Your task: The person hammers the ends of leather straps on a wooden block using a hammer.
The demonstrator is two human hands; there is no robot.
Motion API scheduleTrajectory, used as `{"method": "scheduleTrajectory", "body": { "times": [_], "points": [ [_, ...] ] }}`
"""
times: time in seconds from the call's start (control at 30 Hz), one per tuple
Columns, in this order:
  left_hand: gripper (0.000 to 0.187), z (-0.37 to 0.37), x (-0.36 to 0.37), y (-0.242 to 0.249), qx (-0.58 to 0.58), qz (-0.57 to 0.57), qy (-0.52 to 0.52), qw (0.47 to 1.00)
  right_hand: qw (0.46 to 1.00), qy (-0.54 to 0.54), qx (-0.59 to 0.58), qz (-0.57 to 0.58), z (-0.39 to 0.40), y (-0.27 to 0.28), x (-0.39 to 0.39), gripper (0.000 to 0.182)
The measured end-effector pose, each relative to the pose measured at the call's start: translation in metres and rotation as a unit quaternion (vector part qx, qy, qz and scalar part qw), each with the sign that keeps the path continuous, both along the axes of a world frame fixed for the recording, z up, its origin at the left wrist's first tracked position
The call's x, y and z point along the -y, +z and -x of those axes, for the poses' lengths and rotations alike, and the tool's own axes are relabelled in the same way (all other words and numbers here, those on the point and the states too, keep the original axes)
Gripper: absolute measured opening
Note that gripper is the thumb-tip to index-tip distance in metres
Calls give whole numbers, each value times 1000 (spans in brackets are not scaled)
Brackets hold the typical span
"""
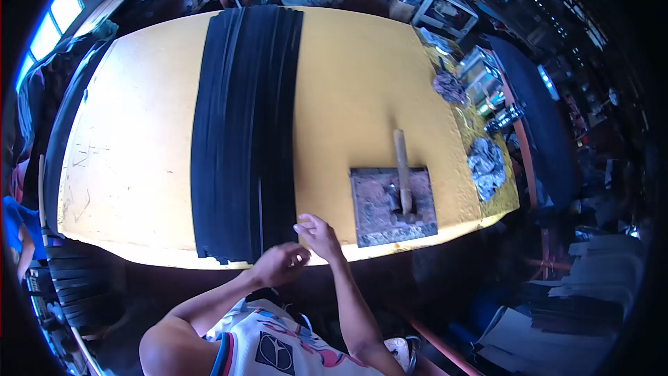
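While your curled, empty left hand (282, 263) and open right hand (318, 233) hover beside the black strips (245, 125), the hammer (402, 170) lies right of them.

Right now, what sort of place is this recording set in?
Probably a small workshop. A big yellow table carries long black strips and a worn metal slab with a wooden-handled tool; cluttered shelves stand behind.
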State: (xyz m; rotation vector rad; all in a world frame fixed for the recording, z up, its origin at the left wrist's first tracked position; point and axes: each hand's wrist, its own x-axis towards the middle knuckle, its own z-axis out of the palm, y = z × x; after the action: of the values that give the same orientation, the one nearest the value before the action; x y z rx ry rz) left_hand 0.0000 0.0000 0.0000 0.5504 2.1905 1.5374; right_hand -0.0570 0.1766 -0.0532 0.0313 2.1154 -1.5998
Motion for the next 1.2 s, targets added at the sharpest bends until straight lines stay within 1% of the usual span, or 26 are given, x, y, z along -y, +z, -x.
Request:
{"method": "scheduleTrajectory", "body": {
  "times": [0.03,0.07,0.1,0.17,0.23,0.3,0.33,0.37,0.43,0.47,0.5,0.57,0.6,0.63,0.73,0.77,0.8,0.83,0.87,0.9,0.97,1.0,1.07,1.1,1.17,1.2],
  "points": [
    [13,1,1,-5,-6,-18,79,997,999,-11,-26,-16,-2,-4,10,53],
    [12,3,0,-13,-85,13,148,985,990,-39,-95,-98,-6,-11,18,54],
    [18,48,67,10,-90,91,195,972,969,-43,-193,-150,34,-10,90,57],
    [29,58,75,-8,-125,154,303,932,936,-79,-258,-226,42,-25,103,60],
    [39,67,82,-16,-91,161,307,934,917,-109,-283,-261,57,-30,109,62],
    [54,72,75,-20,-130,196,306,923,940,-104,-212,-248,70,-26,101,62],
    [57,74,71,-21,-125,191,323,919,963,-114,-157,-186,78,-29,97,65],
    [60,78,65,-21,-121,183,341,914,962,-115,-163,-188,83,-32,95,65],
    [64,83,58,-25,-125,174,363,907,968,-87,-103,-213,87,-41,90,69],
    [64,86,55,-26,-114,186,373,902,960,-83,-115,-240,92,-52,91,72],
    [65,88,51,-26,-103,199,382,896,961,-84,-93,-247,94,-47,91,74],
    [65,90,46,-29,-98,210,394,890,956,-85,-79,-270,101,-42,97,74],
    [64,90,45,-31,-95,217,402,885,949,-97,-91,-286,103,-47,100,80],
    [63,90,45,-34,-90,226,406,881,951,-97,-91,-280,109,-53,100,80],
    [55,90,41,-31,-151,234,425,861,989,-118,3,-90,128,-69,92,80],
    [52,91,36,-30,-173,243,426,854,986,-94,-9,-139,132,-73,91,73],
    [49,94,33,-34,-209,257,425,842,971,-111,-51,-204,132,-88,97,69],
    [47,90,29,-39,-242,270,428,828,981,-49,61,-176,142,-57,81,67],
    [45,90,26,-40,-261,281,431,816,981,-33,130,-141,146,-37,77,66],
    [42,92,27,-48,-271,280,447,805,986,-48,76,-142,141,-33,82,63],
    [38,92,28,-55,-254,252,470,807,986,-86,2,-143,129,-46,97,60],
    [36,93,26,-57,-268,263,469,799,986,-94,2,-139,128,-43,95,60],
    [36,93,26,-61,-277,255,467,800,989,-104,55,-90,130,-39,88,62],
    [35,95,25,-60,-281,249,475,796,989,-108,54,-88,134,-41,82,62],
    [35,91,27,-61,-278,254,475,795,994,-57,97,4,131,-48,80,61],
    [35,91,27,-60,-275,254,470,799,989,-17,144,34,135,-33,70,57]
  ]
}}
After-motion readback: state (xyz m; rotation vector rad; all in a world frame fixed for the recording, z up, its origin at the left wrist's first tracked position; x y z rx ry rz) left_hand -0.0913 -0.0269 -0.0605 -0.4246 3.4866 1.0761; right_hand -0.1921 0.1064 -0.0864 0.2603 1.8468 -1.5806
